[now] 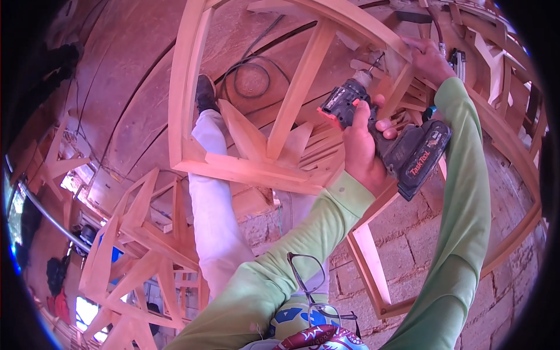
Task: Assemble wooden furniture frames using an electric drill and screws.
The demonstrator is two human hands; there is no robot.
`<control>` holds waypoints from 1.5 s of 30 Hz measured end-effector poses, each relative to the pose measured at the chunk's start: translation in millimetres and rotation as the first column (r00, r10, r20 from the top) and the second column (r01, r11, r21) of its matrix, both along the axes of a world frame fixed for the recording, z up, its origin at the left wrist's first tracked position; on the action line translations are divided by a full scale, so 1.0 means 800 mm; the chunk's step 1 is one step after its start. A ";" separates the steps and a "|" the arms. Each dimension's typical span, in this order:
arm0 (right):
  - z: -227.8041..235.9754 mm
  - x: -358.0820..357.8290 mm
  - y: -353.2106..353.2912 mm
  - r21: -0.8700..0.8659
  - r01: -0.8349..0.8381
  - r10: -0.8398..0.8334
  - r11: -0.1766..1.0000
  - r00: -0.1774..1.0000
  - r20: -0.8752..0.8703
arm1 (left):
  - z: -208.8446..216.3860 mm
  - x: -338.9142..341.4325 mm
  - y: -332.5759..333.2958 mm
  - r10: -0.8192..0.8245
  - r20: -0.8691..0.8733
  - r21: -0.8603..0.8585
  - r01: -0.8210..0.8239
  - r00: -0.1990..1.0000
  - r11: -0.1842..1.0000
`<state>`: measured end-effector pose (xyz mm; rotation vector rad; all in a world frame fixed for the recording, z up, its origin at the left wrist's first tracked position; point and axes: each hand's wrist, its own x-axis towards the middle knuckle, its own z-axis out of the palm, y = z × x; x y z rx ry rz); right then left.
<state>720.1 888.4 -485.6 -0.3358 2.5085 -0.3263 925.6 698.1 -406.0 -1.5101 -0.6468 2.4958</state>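
Starting at the left, a group of light brown, slanted wooden frames (pixel 157 236) stands near the person's pale trouser leg (pixel 213 192). Partly over that leg is the big light brown wooden frame (pixel 300 90), with long side bars and one bar across its inside. It fills the top middle. It looks stiff and a bit heavy, and its long shape may make it tip or swing. A good place to hold it is a thick bar near a corner, with fingers away from anything sharp.

Next comes the left hand (pixel 360 150), in a light green sleeve (pixel 291 227). Its grip is wrapped around the handle of the black and red cordless drill (pixel 399 153). The thin metal drill bit (pixel 379 59) points up near the big frame's top right corner. I cannot tell if its tip touches the wood. The drill looks hard, with much of its weight in the chunky black battery (pixel 421 158), so the handle seems the best place to hold it.

Further right, the right hand (pixel 433 63) touches that same corner. I cannot tell how tight its grip is. At the far right are more brown wooden bars (pixel 508 146), beside rough grey-pink blocks (pixel 420 233).
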 end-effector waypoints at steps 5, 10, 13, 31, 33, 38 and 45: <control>0.009 -0.003 -0.013 -0.004 0.102 -0.101 0.995 0.991 0.091 | 0.000 0.002 0.007 -0.008 0.038 -0.039 0.009 0.999 0.999; 0.014 -0.004 -0.015 0.003 0.226 -0.223 0.974 0.959 0.177 | 0.000 0.006 0.009 -0.072 -0.026 -0.095 0.069 0.997 0.993; 0.007 -0.006 -0.011 -0.147 0.042 -0.043 0.988 0.999 -0.003 | -0.004 0.009 0.010 -0.046 -0.015 -0.087 0.045 0.999 0.995; 0.014 0.004 -0.022 -0.172 0.328 -0.281 0.929 0.926 0.252 | -0.012 0.012 -0.012 -0.105 -0.050 -0.180 0.094 0.993 0.979; 0.004 0.002 -0.004 -0.108 0.236 -0.227 0.966 0.970 0.091 | -0.012 0.013 -0.011 -0.092 -0.048 -0.171 0.083 0.995 0.982; 0.000 0.003 -0.010 -0.107 0.309 -0.291 0.945 0.944 0.157 | -0.009 0.010 -0.019 -0.101 -0.050 -0.174 0.091 0.994 0.981; 0.015 0.001 -0.022 -0.120 0.422 -0.396 0.899 0.898 0.191 | -0.009 0.009 -0.023 -0.127 -0.104 -0.199 0.105 0.986 0.974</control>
